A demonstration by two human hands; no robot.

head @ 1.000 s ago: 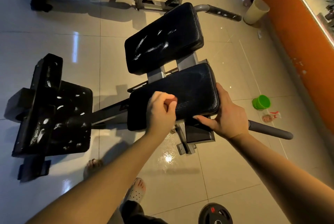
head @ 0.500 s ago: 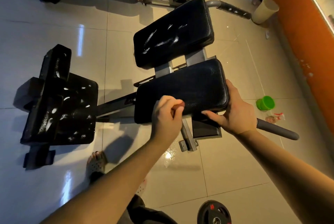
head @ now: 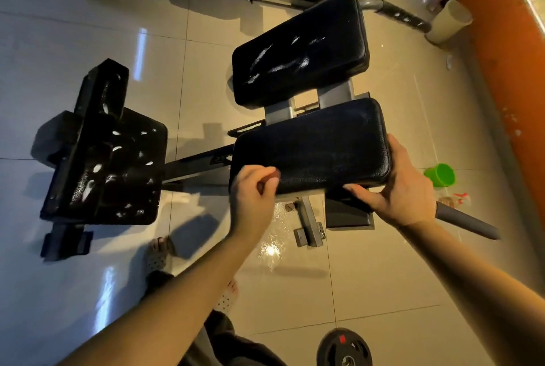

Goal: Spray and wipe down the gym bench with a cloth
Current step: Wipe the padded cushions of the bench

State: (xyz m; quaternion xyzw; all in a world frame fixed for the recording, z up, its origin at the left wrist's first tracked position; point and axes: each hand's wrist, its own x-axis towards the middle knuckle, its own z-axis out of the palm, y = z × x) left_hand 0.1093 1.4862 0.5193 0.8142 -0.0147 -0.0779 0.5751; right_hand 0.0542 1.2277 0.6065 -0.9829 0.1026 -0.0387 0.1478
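The gym bench has two black pads. The far pad [head: 300, 50] carries white foam streaks. The near pad [head: 318, 147] looks mostly wiped, with faint smears. My left hand [head: 253, 197] is curled at the near pad's front left edge and pinches a small reddish-brown cloth [head: 269, 177] against it. My right hand [head: 398, 185] grips the pad's right end, with the thumb under the front edge. A black foot plate [head: 112, 159] on the left is dotted with foam.
A green cup [head: 441, 175] and a small bottle [head: 454, 200] lie on the tiles to the right, near the orange wall. A grey handle [head: 466, 219] sticks out behind my right wrist. A weight plate [head: 343, 349] and a wet patch [head: 271, 244] lie below.
My left hand has slid left along the near pad's front edge toward its left corner, with the cloth. My right hand has kept its grip on the pad's right end.
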